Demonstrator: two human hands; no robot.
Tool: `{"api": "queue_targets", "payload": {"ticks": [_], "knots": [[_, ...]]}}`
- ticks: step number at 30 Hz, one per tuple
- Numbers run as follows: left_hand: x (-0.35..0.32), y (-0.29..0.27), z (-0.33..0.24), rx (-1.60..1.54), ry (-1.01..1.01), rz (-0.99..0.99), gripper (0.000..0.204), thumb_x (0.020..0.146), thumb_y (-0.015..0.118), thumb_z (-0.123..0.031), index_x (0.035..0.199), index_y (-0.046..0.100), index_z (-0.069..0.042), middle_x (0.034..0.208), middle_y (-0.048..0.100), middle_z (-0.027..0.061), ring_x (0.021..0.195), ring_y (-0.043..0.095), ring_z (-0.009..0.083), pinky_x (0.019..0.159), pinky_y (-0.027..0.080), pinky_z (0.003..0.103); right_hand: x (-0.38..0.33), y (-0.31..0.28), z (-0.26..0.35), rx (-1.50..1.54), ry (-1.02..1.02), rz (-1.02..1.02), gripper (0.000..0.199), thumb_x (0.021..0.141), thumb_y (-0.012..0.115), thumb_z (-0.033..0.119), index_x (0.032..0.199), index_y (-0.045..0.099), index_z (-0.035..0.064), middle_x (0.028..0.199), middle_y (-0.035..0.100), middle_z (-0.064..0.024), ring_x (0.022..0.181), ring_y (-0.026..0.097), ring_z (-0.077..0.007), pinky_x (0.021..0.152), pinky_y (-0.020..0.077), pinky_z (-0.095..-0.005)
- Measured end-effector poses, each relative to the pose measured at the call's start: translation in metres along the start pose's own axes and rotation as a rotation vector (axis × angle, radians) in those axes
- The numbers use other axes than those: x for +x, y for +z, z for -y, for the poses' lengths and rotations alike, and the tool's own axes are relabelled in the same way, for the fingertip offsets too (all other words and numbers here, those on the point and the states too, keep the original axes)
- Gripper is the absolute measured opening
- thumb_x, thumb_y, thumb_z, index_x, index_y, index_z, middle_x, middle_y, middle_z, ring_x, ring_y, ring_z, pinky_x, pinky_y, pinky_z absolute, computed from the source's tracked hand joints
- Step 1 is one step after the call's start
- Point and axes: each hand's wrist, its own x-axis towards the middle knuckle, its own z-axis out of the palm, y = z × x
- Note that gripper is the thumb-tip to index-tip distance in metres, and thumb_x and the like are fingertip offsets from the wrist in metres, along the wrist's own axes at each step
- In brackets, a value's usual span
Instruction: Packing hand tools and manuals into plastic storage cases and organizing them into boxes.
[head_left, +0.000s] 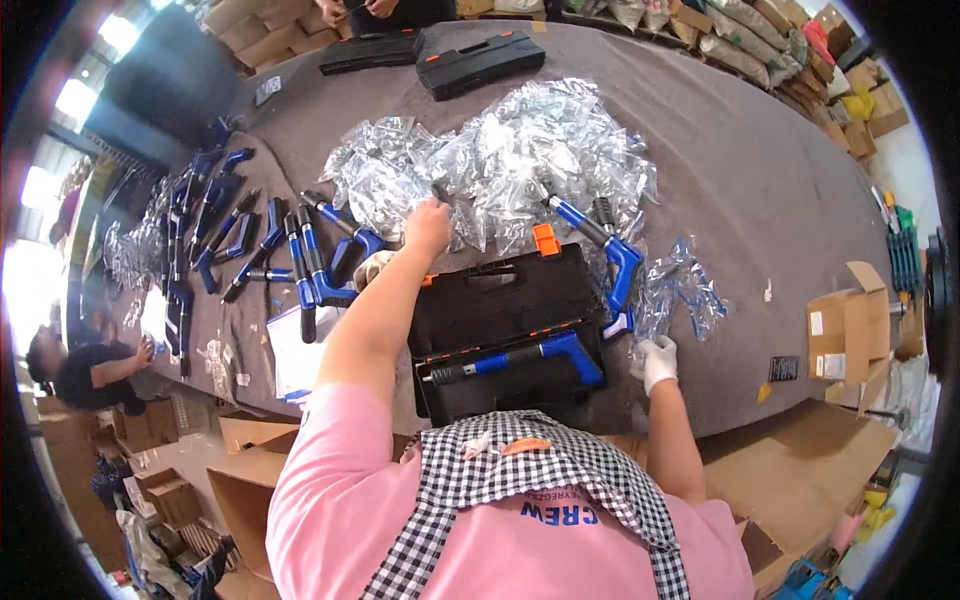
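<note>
My left hand, bare, stretches forward to the near edge of a heap of clear plastic bags. Its fingers are closed, with a small dark bit at their tips that I cannot make out. At the right, my right hand, in a white glove, pinches the near end of a clear plastic bag. Between my arms lies an open black case with orange latches. A blue-and-black pistol-grip nail gun rests in its near half. Another nail gun lies right of the case.
Several more nail guns lie to the left, beside white papers. Two closed black cases are at the far side, near another person's hands. Someone works at the left edge. Cardboard boxes stand at the right.
</note>
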Motion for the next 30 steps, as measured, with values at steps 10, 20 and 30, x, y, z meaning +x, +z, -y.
{"api": "queue_targets", "payload": {"ticks": [10, 20, 30], "knots": [[0.029, 0.005, -0.061, -0.079, -0.236, 0.263, 0.060, 0.075, 0.074, -0.032, 0.117, 0.048, 0.002, 0.117, 0.054, 0.0248, 0.105, 0.060, 0.0389, 0.088, 0.052, 0.043, -0.029, -0.059, 0.037, -0.233, -0.562, -0.526, 0.042, 0.071, 0.074, 0.016, 0.108, 0.063, -0.0001, 0.094, 0.066, -0.0090, 0.078, 0.062, -0.0158, 0.074, 0.0500, -0.0311], [-0.086, -0.114, -0.051, -0.373, 0.041, -0.444, 0.029, 0.080, 0.060, -0.011, 0.108, 0.056, -0.006, 0.095, 0.060, 0.0203, 0.091, 0.059, 0.0431, 0.074, 0.050, 0.050, -0.115, -0.013, 0.080, -0.486, -1.130, -0.081, 0.043, 0.069, 0.075, 0.006, 0.110, 0.061, 0.0048, 0.102, 0.063, -0.0129, 0.093, 0.063, -0.0279, 0.085, 0.0489, -0.0346], [-0.305, -0.048, -0.068, -0.190, 0.624, -0.040, 0.017, 0.070, 0.060, -0.021, 0.083, 0.058, -0.009, 0.101, 0.058, 0.0078, 0.087, 0.055, 0.0249, 0.075, 0.046, 0.037, -0.192, 0.074, 0.143, -1.392, -1.670, 0.415, 0.007, 0.074, 0.059, 0.010, 0.078, 0.065, 0.0091, 0.079, 0.064, -0.0085, 0.084, 0.064, -0.0265, 0.072, 0.0528, -0.0385]]}}
